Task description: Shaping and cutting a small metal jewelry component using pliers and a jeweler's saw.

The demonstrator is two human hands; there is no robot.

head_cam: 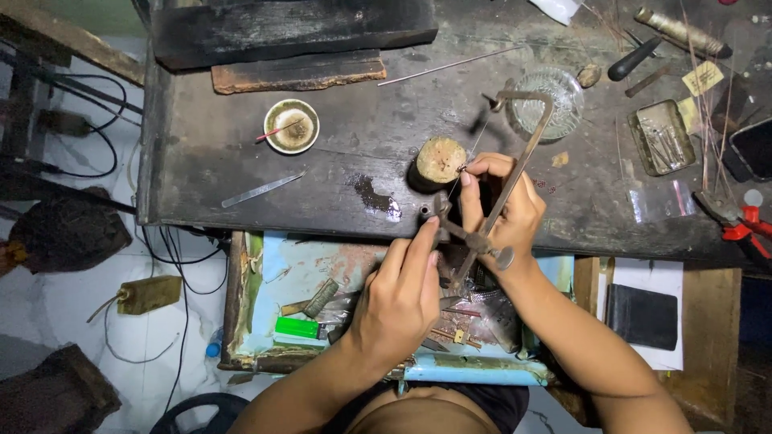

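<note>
two bare hands meet at the near edge of a dark, scarred workbench (241, 177), where a small wooden peg block (440, 161) stands so the work can be braced against it. the right hand (503, 213) pinches something tiny against the block with thumb and fingertips closed on it; what the piece is, i cannot tell, it is too small. a jeweller's saw frame (515, 161) slants across that hand, its handle resting low by the wrist, likely so the blade runs close to the pinched piece. the left hand (402, 301) has its fingers curled around a dark metal tool (441, 217), forefinger stretched up along it to steady it. below the hands an open drawer (281, 265) sits under the bench edge, probably to catch filings, and it holds a green lighter (297, 327) and scraps. far on the bench lie a small round dish (291, 126), a glass bowl (555, 96), a metal tin (661, 137) and, at the right, red-handled pliers (744, 225). cables trail over the pale floor at left
</note>
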